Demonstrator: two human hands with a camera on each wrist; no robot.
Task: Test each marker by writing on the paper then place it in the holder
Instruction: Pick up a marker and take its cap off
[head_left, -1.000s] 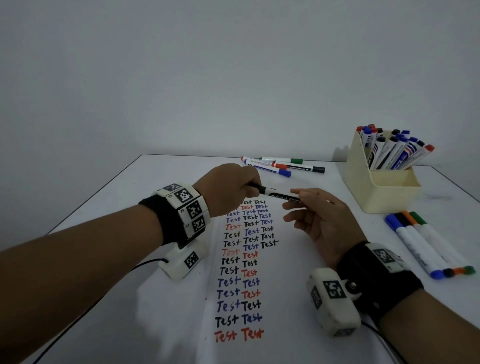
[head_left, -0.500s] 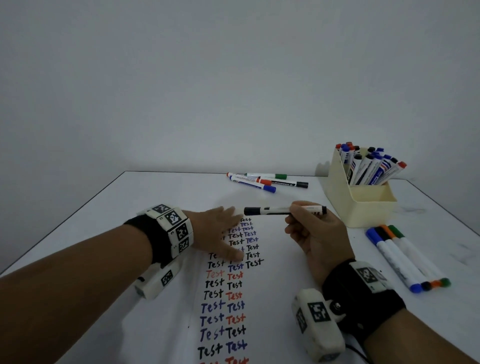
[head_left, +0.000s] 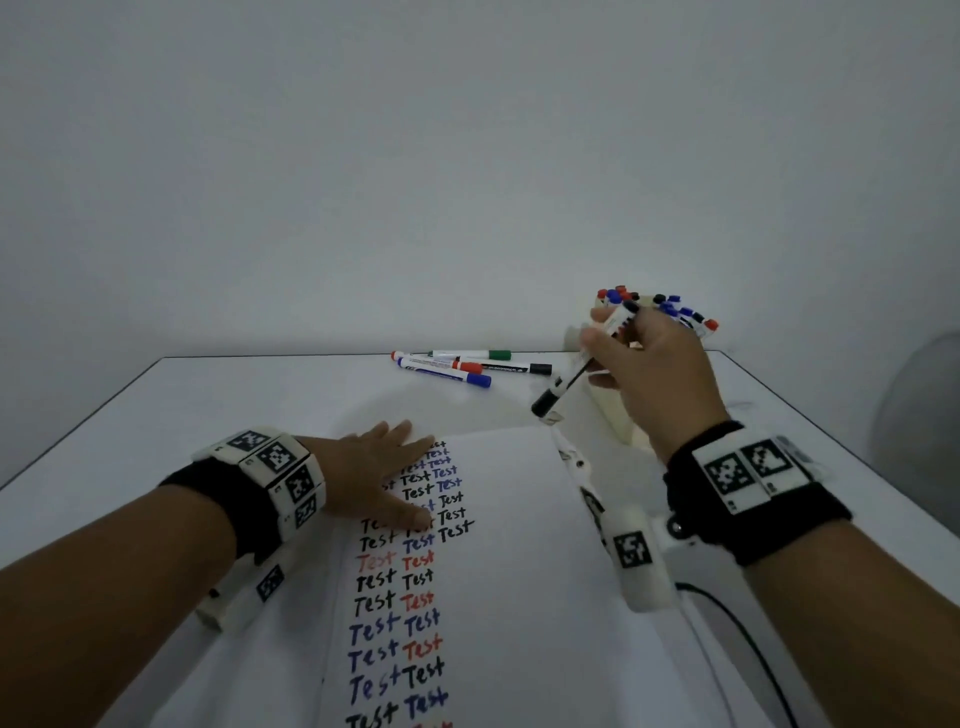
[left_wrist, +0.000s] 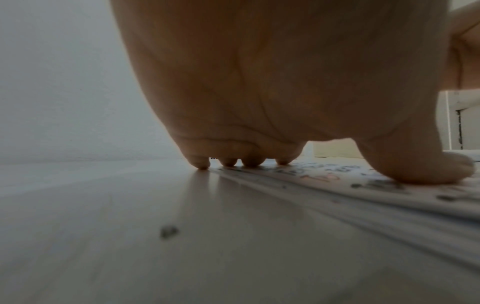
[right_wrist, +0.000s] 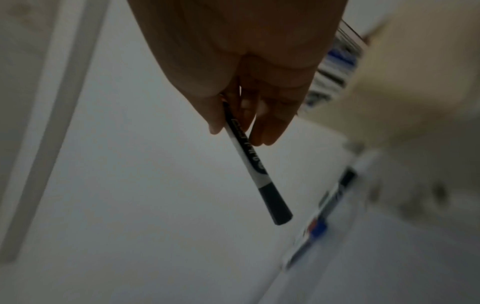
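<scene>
My right hand (head_left: 602, 332) grips a capped black marker (head_left: 563, 384) in the air, just in front of the cream holder (head_left: 618, 421). The marker slants, with its black cap (head_left: 545, 402) pointing down and left. In the right wrist view the fingers (right_wrist: 262, 123) pinch the marker (right_wrist: 249, 156) near its upper end. My hand hides most of the holder, but several marker tops (head_left: 615, 297) stick up behind it. My left hand (head_left: 395, 467) lies flat on the paper (head_left: 519, 519), its fingertips (left_wrist: 228, 162) pressing down over the rows of "Test".
Several loose markers (head_left: 467, 364) lie near the table's far edge, left of the holder, and appear blurred in the right wrist view (right_wrist: 322, 207). A cable (head_left: 748, 639) runs from my right wrist across the table. The wall stands right behind the table.
My right hand has lifted the black marker up and to the right, toward the holder, and tilted it from level to slanting. My left hand stays flat on the paper.
</scene>
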